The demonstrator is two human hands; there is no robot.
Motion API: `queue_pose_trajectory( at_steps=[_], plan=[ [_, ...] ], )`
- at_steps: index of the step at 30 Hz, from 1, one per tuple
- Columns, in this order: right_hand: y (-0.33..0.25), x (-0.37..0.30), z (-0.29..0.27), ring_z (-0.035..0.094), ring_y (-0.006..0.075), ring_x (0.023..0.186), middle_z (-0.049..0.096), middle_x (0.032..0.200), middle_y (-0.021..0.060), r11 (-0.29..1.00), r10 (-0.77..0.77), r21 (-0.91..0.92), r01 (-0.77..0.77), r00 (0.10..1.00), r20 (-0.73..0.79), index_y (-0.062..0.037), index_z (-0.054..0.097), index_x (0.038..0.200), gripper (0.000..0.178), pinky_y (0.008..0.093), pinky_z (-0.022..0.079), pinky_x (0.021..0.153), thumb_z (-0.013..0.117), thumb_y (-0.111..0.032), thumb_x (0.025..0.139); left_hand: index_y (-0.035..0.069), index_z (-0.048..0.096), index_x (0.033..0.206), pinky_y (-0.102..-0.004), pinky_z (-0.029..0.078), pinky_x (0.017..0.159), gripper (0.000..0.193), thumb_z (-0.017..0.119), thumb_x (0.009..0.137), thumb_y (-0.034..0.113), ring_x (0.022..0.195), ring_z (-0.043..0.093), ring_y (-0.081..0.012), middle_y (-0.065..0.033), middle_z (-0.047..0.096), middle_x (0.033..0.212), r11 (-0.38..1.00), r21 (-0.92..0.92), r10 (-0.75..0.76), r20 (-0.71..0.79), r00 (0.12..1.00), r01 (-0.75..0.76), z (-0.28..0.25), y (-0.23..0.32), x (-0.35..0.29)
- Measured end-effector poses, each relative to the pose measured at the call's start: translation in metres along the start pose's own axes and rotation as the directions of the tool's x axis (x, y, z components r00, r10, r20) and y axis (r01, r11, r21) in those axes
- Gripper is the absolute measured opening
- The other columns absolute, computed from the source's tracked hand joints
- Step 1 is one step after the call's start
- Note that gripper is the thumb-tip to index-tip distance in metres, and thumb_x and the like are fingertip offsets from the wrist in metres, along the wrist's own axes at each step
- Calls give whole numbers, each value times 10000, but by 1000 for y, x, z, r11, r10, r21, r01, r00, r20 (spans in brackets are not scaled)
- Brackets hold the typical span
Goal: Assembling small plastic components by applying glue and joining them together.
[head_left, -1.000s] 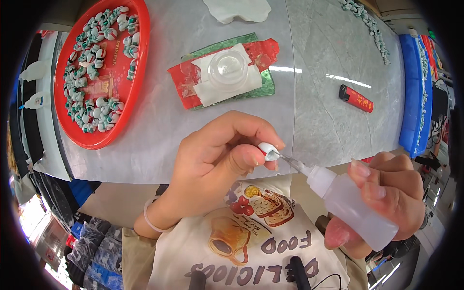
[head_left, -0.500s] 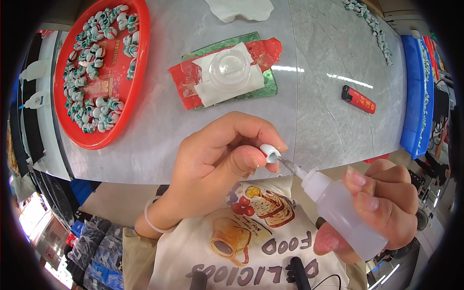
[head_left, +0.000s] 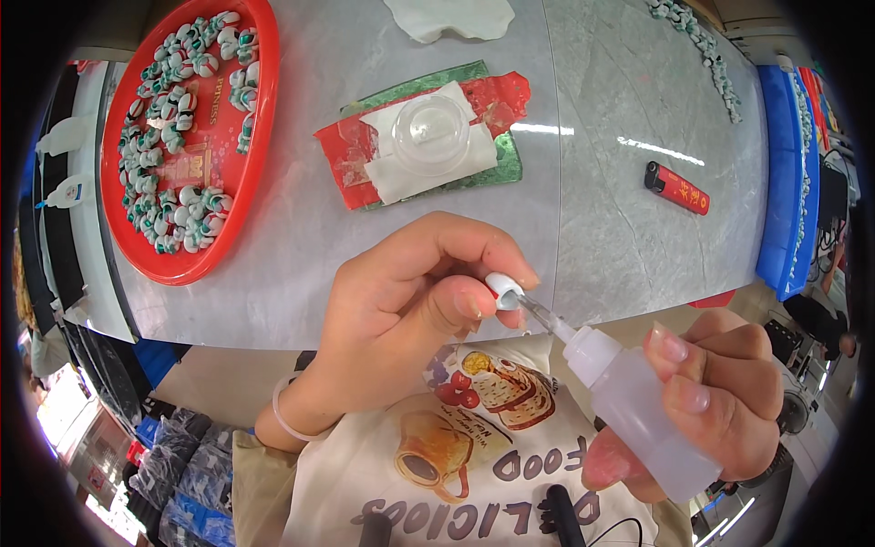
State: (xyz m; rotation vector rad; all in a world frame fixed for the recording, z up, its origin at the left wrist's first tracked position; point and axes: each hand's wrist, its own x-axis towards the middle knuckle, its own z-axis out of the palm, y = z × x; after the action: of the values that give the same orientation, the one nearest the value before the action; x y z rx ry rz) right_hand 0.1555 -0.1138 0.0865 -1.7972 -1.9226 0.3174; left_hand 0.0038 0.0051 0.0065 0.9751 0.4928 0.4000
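Between the thumb and fingers of my left hand (head_left: 415,287) is a small white and red hollow piece (head_left: 506,288), its opening turned to the right. My right hand (head_left: 720,401) grips a translucent squeeze bottle (head_left: 638,406) with a white collar and a thin nozzle. The nozzle's tip is at the opening of the small piece; whether it goes inside is hard to make out. Above my left hand, a clear round plastic cup (head_left: 431,134) stands on folded white paper (head_left: 433,178) over a red wrapper (head_left: 351,169) and a green slab (head_left: 506,164).
A red oval tray (head_left: 264,118) with several white, green and red small figures stands at the left. A red lighter (head_left: 676,189) lies on the grey table (head_left: 629,246) at the right. Beyond are a blue bin (head_left: 779,182), a row of small pieces (head_left: 702,50) and white paper (head_left: 451,16).
My right hand and the bottle have shifted slightly left, the nozzle staying at the piece's opening. My left hand has barely moved and keeps its hold.
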Motion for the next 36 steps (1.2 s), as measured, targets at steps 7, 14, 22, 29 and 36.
queue_pose_trajectory(
  at_steps=[7, 14, 22, 29, 36],
  plan=[
    [1, 1, -4, 419, 146, 577, 498, 888, 75, 996, 0, 87, -3, 1000, 28, -76, 471, 1042, 599, 253, 336, 465, 688, -439, 617, -1, 487, 877, -167, 381, 481, 414, 536, 779, 398, 613, 523, -88, -73, 554, 726, 1000, 19, 18, -57, 998, -17, 5, -3, 2],
    [7, 1, 11, 391, 133, 557, 513, 844, 69, 996, -37, 82, 47, 991, -130, -72, 472, 1036, 609, 239, 318, 444, 696, -436, 603, -1, 489, 880, -169, 383, 483, 408, 538, 779, 391, 627, 533, -94, -72, 556, 737, 999, 45, 11, -105, 994, -6, 2, 0, -1],
    [-3, 1, 4, 389, 130, 553, 534, 857, 90, 998, 3, 61, 1, 998, -58, -62, 475, 1021, 609, 228, 307, 436, 725, -401, 581, -43, 497, 958, -208, 451, 662, 230, 496, 845, 157, 761, 542, -98, -62, 522, 896, 998, -54, 39, 82, 996, -35, -6, -6, 0],
    [-1, 3, 2, 399, 127, 563, 516, 890, 76, 995, 22, 93, -20, 1000, -21, -85, 461, 1027, 606, 236, 320, 459, 716, -419, 590, -6, 487, 886, -169, 385, 491, 402, 539, 782, 379, 642, 544, -99, -75, 561, 752, 997, 73, 11, -86, 996, -4, 2, -3, 0],
    [29, -8, 4, 433, 139, 587, 502, 884, 75, 946, -40, 308, 102, 978, -202, -61, 450, 1010, 560, 238, 336, 475, 720, -367, 627, -41, 484, 970, -225, 427, 701, 222, 488, 853, 148, 785, 529, -112, -79, 520, 909, 992, -112, 66, 106, 992, -54, -8, -5, 1]
  ],
)
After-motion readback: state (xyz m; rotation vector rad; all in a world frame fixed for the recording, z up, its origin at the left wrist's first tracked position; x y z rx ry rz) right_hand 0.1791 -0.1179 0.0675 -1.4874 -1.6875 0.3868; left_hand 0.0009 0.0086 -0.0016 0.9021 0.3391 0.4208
